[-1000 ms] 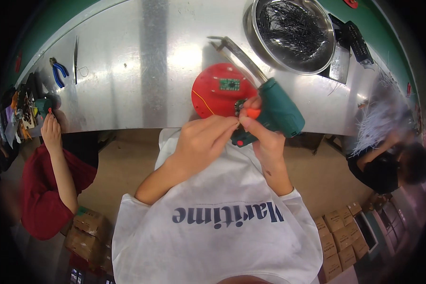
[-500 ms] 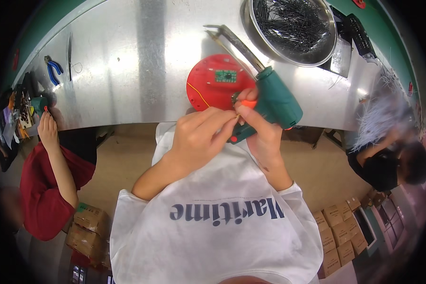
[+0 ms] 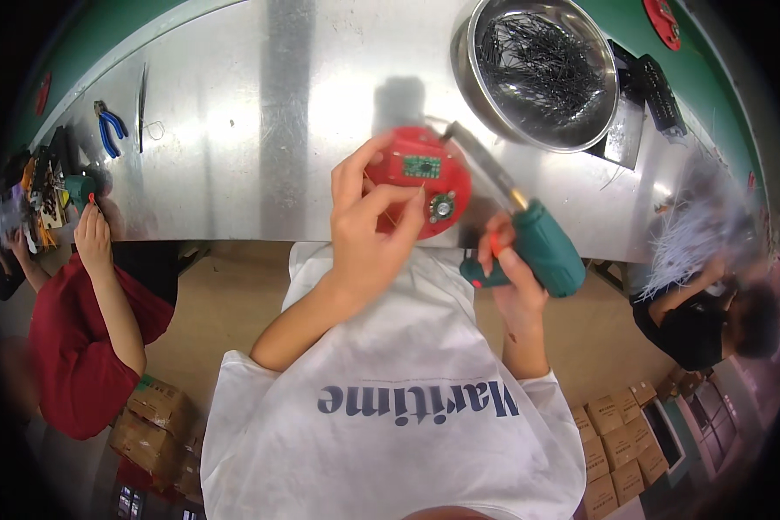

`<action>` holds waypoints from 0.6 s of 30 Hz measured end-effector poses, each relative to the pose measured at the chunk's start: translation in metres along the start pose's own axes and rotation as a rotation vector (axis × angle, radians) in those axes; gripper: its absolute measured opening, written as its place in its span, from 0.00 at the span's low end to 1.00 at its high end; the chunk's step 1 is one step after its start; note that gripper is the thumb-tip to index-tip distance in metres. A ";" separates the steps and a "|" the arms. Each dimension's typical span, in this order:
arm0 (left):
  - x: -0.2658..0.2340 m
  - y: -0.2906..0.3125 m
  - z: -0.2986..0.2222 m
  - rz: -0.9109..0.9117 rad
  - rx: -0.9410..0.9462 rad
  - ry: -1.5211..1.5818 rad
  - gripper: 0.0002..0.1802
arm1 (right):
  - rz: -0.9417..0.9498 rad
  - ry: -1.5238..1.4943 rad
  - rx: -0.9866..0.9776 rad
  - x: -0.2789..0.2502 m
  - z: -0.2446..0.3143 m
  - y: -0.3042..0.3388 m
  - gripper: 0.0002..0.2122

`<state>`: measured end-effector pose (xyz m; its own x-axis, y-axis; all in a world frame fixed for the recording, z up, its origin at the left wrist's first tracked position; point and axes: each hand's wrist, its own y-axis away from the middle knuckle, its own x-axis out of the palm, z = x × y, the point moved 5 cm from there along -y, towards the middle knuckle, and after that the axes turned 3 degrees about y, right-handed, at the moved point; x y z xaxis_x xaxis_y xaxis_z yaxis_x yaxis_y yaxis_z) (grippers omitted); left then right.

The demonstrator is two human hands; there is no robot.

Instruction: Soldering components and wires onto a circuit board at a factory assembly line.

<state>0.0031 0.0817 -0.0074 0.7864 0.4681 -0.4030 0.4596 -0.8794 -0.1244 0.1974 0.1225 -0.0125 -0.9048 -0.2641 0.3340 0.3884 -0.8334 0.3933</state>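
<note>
My left hand point(image 3: 361, 227) is at a red round plate point(image 3: 456, 171) near the front edge of the table. Its outer fingers grip the plate's left rim, while thumb and forefinger pinch together over the face; whether the thin yellow wire is between them I cannot make out. Mounted on the plate are a small green circuit board point(image 3: 422, 167) and a round metal part point(image 3: 443, 207). To the right, my right hand point(image 3: 522, 299) is closed round the handle of a green soldering gun point(image 3: 553, 251). Its metal barrel points up and left, with the blurred tip close to the plate's upper edge.
A steel bowl point(image 3: 474, 74) of short black wires stands at the far right, beside a black device point(image 3: 663, 97). Blue-handled pliers point(image 3: 110, 130) lie at left. One person in a red sleeve point(image 3: 91, 347) works at left; another at right is near a bundle of white wires point(image 3: 689, 230).
My hands have parted: the right moved right and toward me with the soldering gun, the left shifted up onto the plate. The round metal part has come into plain sight.
</note>
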 end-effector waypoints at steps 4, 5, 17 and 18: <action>0.003 -0.006 0.001 0.001 -0.042 0.050 0.03 | 0.072 0.203 0.100 -0.015 0.010 0.014 0.13; 0.004 -0.006 0.001 -0.002 -0.055 0.050 0.03 | 0.000 0.266 0.072 -0.023 0.007 0.017 0.10; 0.006 -0.007 0.002 -0.013 -0.107 0.088 0.04 | -0.056 0.545 0.013 -0.044 0.003 0.021 0.07; 0.006 -0.007 0.002 -0.014 -0.107 0.089 0.04 | -0.060 0.536 0.016 -0.043 0.003 0.021 0.06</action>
<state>0.0036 0.0910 -0.0113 0.8107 0.4905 -0.3196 0.5088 -0.8604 -0.0297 0.2452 0.1182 -0.0161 -0.8859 -0.4306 -0.1723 0.3320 -0.8483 0.4125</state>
